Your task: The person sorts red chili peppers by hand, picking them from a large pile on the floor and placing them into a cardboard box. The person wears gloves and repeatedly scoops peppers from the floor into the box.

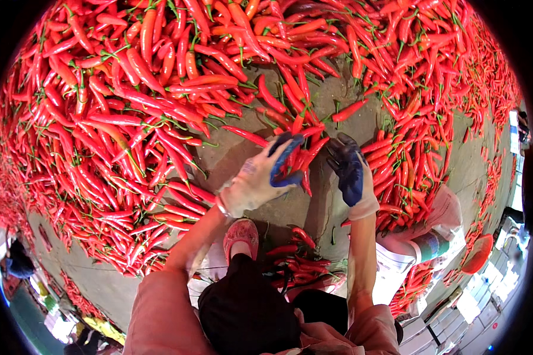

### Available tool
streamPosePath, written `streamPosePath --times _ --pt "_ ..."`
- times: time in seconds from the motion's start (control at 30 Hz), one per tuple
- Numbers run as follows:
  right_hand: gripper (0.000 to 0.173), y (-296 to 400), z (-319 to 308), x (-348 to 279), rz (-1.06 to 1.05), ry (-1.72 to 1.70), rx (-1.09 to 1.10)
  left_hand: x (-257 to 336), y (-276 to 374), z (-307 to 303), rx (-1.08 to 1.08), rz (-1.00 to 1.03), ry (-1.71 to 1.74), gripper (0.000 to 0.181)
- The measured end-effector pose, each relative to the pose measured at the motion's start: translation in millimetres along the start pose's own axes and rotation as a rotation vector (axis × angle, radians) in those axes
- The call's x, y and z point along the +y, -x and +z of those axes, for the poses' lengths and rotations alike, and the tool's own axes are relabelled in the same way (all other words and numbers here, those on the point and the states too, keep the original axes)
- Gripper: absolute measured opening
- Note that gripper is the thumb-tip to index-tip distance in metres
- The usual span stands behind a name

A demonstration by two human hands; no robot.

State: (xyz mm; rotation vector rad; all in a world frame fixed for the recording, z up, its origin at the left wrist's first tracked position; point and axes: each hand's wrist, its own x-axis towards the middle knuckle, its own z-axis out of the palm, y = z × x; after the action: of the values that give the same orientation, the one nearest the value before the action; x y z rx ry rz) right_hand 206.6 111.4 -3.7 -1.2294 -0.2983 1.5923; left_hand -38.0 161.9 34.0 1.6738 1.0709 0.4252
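My left hand (pixel 271 166), in a white work glove with a blue coated palm, is closed around several red chili peppers (pixel 295 162) just in front of me. Their tips and stems stick out past the fingers. Close by on the right, my right hand (pixel 348 171) wears a matching glove, its dark blue palm side turned towards the peppers. Its fingers are apart and slightly curved, with nothing seen in them. Loose red chili peppers (pixel 271 95) lie on the concrete floor beyond both hands.
Large heaps of red chili peppers (pixel 111 128) spread left, ahead and right. A small pile (pixel 300 266) lies between my feet. On the right stand a white woven sack (pixel 446 213) with peppers beside it and a red basin (pixel 477 255). A pink shoe (pixel 241 235) shows below my left hand.
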Motion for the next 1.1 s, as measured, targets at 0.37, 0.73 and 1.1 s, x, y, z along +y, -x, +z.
streamPosePath --times 0.37,0.73,1.1 --pt "0.036 39.3 -15.4 69.2 -0.310 0.759 0.391 -20.7 -18.6 23.1 0.362 -0.041 -0.164 0.047" --pt "0.034 46.3 -0.4 69.0 -0.140 0.654 0.431 -32.2 -67.5 52.7 0.219 0.001 -0.220 0.039" --pt "0.034 126.1 -89.6 -32.8 -0.576 1.305 1.181 -78.7 -7.7 -1.4 0.340 -0.058 1.122 0.030"
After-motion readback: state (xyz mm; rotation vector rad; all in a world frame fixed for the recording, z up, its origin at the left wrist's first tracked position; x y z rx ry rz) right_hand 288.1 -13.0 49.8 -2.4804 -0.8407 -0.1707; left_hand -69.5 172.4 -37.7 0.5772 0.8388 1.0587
